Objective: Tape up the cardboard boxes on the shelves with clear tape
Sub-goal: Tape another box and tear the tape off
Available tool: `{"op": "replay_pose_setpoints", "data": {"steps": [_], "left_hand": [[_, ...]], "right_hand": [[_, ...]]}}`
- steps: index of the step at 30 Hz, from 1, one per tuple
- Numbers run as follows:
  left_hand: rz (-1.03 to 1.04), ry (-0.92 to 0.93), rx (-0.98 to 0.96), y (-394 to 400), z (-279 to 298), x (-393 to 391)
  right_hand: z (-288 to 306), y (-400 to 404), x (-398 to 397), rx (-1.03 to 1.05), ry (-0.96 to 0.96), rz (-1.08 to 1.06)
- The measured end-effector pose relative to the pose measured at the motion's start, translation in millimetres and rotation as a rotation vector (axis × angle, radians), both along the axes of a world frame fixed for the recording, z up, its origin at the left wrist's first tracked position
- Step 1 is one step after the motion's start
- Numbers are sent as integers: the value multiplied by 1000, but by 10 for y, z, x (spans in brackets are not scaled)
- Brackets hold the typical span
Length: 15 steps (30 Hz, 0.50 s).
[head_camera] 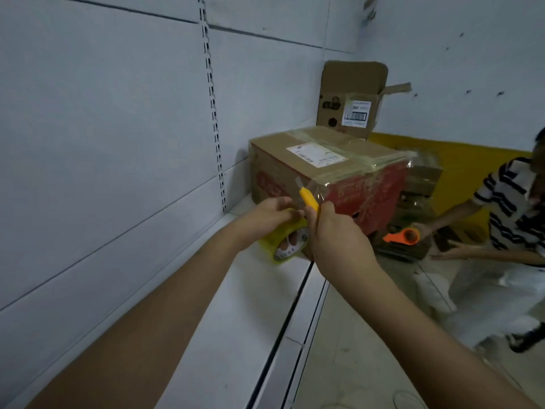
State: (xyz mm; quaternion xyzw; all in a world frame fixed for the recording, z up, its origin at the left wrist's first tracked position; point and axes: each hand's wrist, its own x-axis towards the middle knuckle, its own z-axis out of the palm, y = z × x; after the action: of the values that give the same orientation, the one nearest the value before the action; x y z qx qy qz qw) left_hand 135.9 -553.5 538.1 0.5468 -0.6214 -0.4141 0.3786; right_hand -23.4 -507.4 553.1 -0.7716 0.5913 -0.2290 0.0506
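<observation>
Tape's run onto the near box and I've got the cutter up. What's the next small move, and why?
Probably slice the strip. The right hand holds the yellow cutter by the clear tape stretched from the closed box to the tape roll in the left hand.

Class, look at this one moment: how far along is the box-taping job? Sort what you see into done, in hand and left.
Done: the closed box on the shelf already carries clear tape strips across its top. In hand: the left hand grips the tape roll while the right hand holds a yellow cutter at the strip on the box's near corner. Left: the open box behind, flaps up.
</observation>
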Motion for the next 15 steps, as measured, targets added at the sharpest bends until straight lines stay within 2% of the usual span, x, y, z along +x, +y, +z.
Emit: {"op": "replay_pose_setpoints", "data": {"steps": [4,10,15], "left_hand": [[8,66,25,6,8,44],[51,51,-9,58,46,79],[84,36,-49,26,102,148]], "right_hand": [[-4,-67,1,72,26,-68],[12,-45,70,90,-56,18],[190,-58,2,-35,-273,164]]}}
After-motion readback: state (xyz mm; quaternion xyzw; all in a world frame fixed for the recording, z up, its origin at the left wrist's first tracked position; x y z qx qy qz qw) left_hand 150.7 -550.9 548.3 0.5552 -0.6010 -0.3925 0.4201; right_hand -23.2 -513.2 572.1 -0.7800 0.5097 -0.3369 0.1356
